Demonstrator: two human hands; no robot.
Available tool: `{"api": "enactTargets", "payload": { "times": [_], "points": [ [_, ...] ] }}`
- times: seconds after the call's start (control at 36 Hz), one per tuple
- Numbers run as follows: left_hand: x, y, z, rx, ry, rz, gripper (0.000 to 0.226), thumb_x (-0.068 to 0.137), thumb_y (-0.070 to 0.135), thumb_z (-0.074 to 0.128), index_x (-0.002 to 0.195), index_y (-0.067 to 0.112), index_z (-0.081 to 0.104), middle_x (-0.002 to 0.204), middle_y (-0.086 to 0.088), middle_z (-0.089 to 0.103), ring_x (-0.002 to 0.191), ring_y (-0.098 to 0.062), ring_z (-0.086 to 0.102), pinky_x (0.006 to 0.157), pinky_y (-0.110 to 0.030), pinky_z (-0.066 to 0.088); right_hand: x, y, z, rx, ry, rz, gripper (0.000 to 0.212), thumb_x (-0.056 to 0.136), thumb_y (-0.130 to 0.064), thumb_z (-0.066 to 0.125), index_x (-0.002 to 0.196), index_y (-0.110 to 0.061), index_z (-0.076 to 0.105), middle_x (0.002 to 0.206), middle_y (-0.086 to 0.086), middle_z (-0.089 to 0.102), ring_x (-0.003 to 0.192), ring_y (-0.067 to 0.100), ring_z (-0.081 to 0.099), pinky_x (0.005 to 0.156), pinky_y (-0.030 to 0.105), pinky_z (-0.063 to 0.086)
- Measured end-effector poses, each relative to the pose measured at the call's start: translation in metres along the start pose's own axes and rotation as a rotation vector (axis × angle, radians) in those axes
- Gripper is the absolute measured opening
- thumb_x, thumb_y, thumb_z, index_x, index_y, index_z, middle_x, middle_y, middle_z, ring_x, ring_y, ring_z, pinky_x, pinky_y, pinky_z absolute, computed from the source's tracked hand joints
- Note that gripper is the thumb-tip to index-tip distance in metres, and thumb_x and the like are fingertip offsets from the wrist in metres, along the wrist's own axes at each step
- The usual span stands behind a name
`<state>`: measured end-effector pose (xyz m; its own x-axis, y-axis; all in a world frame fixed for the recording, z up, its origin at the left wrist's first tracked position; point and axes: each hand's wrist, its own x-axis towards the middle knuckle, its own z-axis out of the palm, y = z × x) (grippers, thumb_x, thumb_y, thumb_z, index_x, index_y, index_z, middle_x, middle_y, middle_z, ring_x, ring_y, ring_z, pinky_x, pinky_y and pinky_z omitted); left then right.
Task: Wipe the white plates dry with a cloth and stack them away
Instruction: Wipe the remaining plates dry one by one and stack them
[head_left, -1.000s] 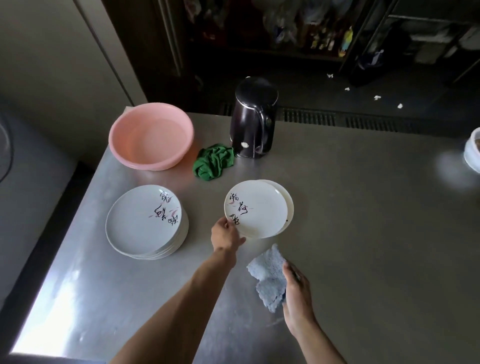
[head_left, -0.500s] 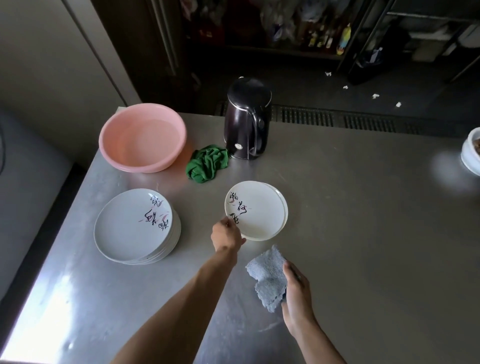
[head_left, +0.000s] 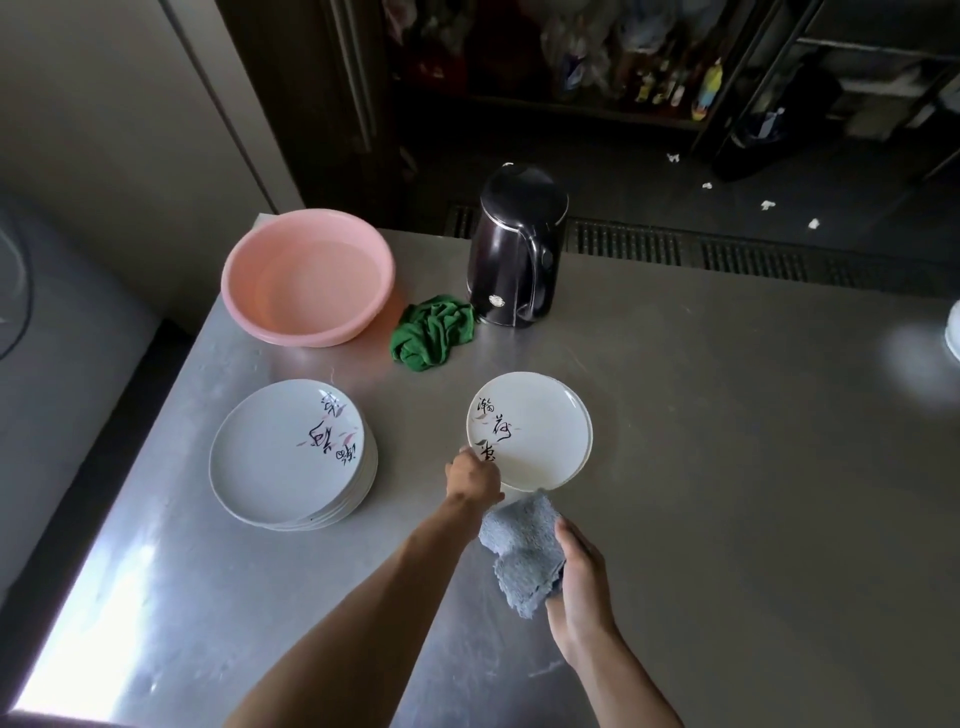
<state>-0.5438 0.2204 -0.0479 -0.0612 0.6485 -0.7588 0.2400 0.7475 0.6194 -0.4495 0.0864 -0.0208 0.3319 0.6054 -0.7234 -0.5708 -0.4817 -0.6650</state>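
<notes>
Nearest to the camera, the right hand (head_left: 579, 587) has its fingers curled around a bunched grey-blue cloth (head_left: 522, 551), which it holds just above the steel tabletop (head_left: 727, 467). A little further, the left hand (head_left: 472, 478) pinches the near-left rim of a white plate (head_left: 535, 431) with black writing. This plate lies on another one, whose rim shows at the right side. To the left, well apart, stands a stack of white plates (head_left: 291, 452). Behind are a crumpled green rag (head_left: 434, 332), a pink basin (head_left: 306, 275) and a black kettle (head_left: 514, 249) touching the rag.
</notes>
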Motion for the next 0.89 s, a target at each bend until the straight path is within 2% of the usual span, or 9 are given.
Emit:
{"api": "enactTargets", "payload": {
  "times": [0.19,0.28,0.36,0.42,0.47,0.56,0.72,0.81,0.89],
  "points": [
    [-0.006,0.015,-0.026,0.29,-0.031,0.15,0.041,0.092,0.004,0.042,0.127,-0.008,0.06,0.129,-0.029,0.063,0.129,-0.046,0.053,0.105,-0.051,0.05,-0.006,0.005,0.042,0.014,-0.116,0.065,0.032,0.103,-0.028,0.048,0.121,-0.011,0.068,0.121,0.013,0.07,0.116,0.029,0.065,0.108,0.051,0.045],
    [-0.015,0.032,-0.058,0.374,-0.013,0.304,0.035,0.091,0.005,0.046,0.118,-0.012,0.06,0.118,-0.034,0.066,0.12,-0.05,0.056,0.096,-0.052,0.052,-0.01,0.006,0.078,-0.013,-0.115,0.062,0.027,0.102,-0.021,0.05,0.116,-0.008,0.069,0.114,0.01,0.072,0.108,0.027,0.066,0.098,0.043,0.05],
    [-0.029,0.048,-0.103,0.426,0.064,0.473,0.011,0.086,0.005,0.046,0.08,0.009,0.055,0.093,-0.03,0.069,0.093,-0.049,0.063,0.07,-0.041,0.049,-0.015,0.004,0.119,-0.086,-0.12,0.044,0.017,0.094,-0.004,0.048,0.096,-0.006,0.064,0.091,0.012,0.06,0.08,0.024,0.056,0.065,0.032,0.044],
    [-0.037,0.051,-0.138,0.406,0.133,0.532,0.011,0.08,0.011,0.044,0.072,0.013,0.05,0.084,-0.026,0.066,0.083,-0.046,0.061,0.062,-0.035,0.042,-0.018,0.003,0.146,-0.106,-0.148,0.018,0.027,0.087,0.007,0.042,0.088,-0.011,0.062,0.079,0.01,0.05,0.063,0.019,0.047,0.051,0.025,0.038],
    [-0.04,0.049,-0.173,0.383,0.214,0.536,0.028,0.087,0.011,0.046,0.1,0.008,0.071,0.1,-0.021,0.07,0.095,-0.041,0.064,0.082,-0.038,0.053,-0.022,0.002,0.169,-0.124,-0.184,-0.043,0.033,0.078,0.009,0.042,0.076,-0.017,0.062,0.069,0.005,0.048,0.055,0.017,0.042,0.047,0.022,0.035],
    [-0.038,0.036,-0.227,0.4,0.412,0.473,0.045,0.095,0.014,0.054,0.14,0.013,0.062,0.131,-0.016,0.063,0.118,-0.034,0.061,0.106,-0.043,0.047,-0.032,0.001,0.196,-0.169,-0.218,-0.111,0.015,0.062,-0.003,0.047,0.062,-0.017,0.051,0.063,0.004,0.04,0.059,0.018,0.035,0.053,0.025,0.031],
    [-0.034,-0.006,-0.295,0.33,0.471,0.31,0.049,0.096,0.015,0.053,0.145,0.013,0.057,0.134,-0.017,0.053,0.131,-0.036,0.048,0.111,-0.041,0.041,-0.036,0.024,0.218,-0.291,-0.114,-0.189,0.024,0.088,-0.003,0.052,0.104,-0.01,0.068,0.097,0.009,0.074,0.089,0.025,0.066,0.081,0.036,0.052],
    [-0.036,-0.019,-0.302,0.25,0.427,0.3,0.048,0.096,0.013,0.052,0.143,0.013,0.059,0.13,-0.011,0.053,0.128,-0.031,0.05,0.11,-0.04,0.044,-0.038,0.031,0.224,-0.35,-0.017,-0.231,0.023,0.091,-0.004,0.049,0.103,-0.009,0.067,0.089,0.003,0.071,0.08,0.021,0.063,0.069,0.028,0.049],
    [-0.036,-0.022,-0.303,0.184,0.407,0.302,0.04,0.095,0.011,0.052,0.132,0.007,0.066,0.12,-0.014,0.059,0.126,-0.033,0.051,0.104,-0.045,0.049,-0.039,0.034,0.228,-0.346,-0.011,-0.226,0.024,0.089,-0.008,0.05,0.108,-0.005,0.064,0.09,0.007,0.064,0.082,0.022,0.057,0.071,0.03,0.043]
  ]
}}
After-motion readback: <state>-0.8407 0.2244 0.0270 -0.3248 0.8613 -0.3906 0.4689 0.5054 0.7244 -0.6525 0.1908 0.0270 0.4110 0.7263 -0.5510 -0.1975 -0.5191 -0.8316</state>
